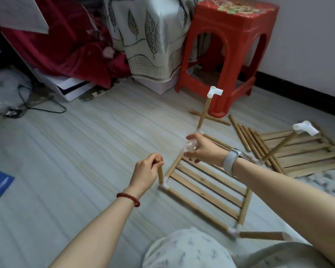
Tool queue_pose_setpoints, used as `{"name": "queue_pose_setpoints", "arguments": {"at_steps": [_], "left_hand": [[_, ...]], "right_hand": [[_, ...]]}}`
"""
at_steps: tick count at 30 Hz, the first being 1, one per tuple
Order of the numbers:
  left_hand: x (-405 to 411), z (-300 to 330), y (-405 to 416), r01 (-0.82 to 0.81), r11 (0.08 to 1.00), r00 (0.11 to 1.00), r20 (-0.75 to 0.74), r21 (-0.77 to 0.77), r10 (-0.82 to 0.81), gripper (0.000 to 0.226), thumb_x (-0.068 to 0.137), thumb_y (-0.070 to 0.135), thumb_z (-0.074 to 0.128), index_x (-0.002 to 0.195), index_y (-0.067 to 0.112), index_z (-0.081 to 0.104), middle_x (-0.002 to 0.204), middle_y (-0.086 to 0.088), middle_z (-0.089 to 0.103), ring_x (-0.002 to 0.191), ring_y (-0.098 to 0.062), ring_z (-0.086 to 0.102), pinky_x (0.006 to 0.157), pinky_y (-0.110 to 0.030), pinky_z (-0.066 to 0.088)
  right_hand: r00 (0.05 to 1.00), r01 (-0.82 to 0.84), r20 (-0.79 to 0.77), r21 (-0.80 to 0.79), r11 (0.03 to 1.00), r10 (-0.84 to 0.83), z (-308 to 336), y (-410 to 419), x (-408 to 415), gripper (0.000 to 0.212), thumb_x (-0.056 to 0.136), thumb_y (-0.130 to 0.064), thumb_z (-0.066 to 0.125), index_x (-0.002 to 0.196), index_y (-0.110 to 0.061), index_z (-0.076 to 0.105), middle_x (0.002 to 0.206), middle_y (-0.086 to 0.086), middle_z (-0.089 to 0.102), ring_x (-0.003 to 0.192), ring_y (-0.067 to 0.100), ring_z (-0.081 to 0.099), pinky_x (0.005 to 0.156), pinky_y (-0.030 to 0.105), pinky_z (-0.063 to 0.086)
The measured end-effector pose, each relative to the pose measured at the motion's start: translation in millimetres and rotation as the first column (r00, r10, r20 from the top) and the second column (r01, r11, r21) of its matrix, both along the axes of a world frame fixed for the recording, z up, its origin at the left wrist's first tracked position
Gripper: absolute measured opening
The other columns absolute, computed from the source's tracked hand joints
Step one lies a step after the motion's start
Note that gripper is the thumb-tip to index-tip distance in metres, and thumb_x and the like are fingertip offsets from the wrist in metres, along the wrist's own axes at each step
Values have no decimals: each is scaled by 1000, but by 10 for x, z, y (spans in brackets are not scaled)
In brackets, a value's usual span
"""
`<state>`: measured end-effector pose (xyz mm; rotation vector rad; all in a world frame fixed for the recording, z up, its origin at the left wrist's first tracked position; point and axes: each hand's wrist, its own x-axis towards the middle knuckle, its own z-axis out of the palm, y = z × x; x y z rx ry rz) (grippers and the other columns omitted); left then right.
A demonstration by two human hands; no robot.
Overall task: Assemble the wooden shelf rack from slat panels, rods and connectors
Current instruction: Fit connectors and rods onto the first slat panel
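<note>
- Head view: left hand (146,169) gripping upright rod (160,174) near its bare top.
- Right hand (200,147) pinching white connector (190,147).
- Advice: steady rod, align socket, press straight down.

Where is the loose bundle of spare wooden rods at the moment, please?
In the head view, the loose bundle of spare wooden rods lies on the floor to the right, between the red plastic stool and the unassembled wooden slat panel.

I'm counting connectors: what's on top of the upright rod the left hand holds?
Nothing shows on the rod: the left hand grips its bare top end. The right hand holds a white connector nearby; fingers partly cover it.
</note>
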<state>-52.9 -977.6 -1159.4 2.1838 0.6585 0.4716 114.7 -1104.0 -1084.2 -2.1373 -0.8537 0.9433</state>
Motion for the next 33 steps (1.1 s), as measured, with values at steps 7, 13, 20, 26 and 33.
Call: {"name": "queue_pose_setpoints", "arguments": {"at_steps": [7,13,20,26,33], "left_hand": [[-85,-70,101,94,989,994,-50,-114,-101,10,91,10,59,97,14,65,83,7,65,80,-10,61,68,-7,42],[156,21,154,94,972,994,-36,-214,-104,11,93,12,57,93,21,62,94,2,69,96,-12,65,87,-22,50],[144,-86,133,92,976,994,-43,-197,-102,9,94,13,56,97,15,63,96,6,69,96,-11,63,86,-24,50],[71,-80,195,77,927,994,-49,-368,-102,15,93,11,57,99,21,68,97,12,69,96,3,63,89,-16,48],[163,-176,149,-21,933,991,-127,-360,-27,20,92,23,60,110,24,68,106,7,69,106,-12,60,94,-31,47]], "right_hand": [[997,-82,-2,13,997,82,28,143,-139,59,84,-15,67,135,-13,37,121,7,54,91,18,66,79,32,56],[994,-104,20,47,993,103,97,185,-166,58,86,-16,66,136,-17,37,118,3,50,84,12,64,80,30,55],[999,-43,-6,36,998,44,67,39,-59,61,85,-14,67,139,-17,37,106,8,58,93,22,63,87,36,53],[973,-204,124,71,976,195,98,143,-237,64,86,-16,66,141,-16,34,88,-3,56,87,17,60,85,35,52],[937,-281,230,44,959,264,148,222,-279,72,89,-23,63,148,-17,23,94,-8,62,83,7,58,76,19,45]]}}
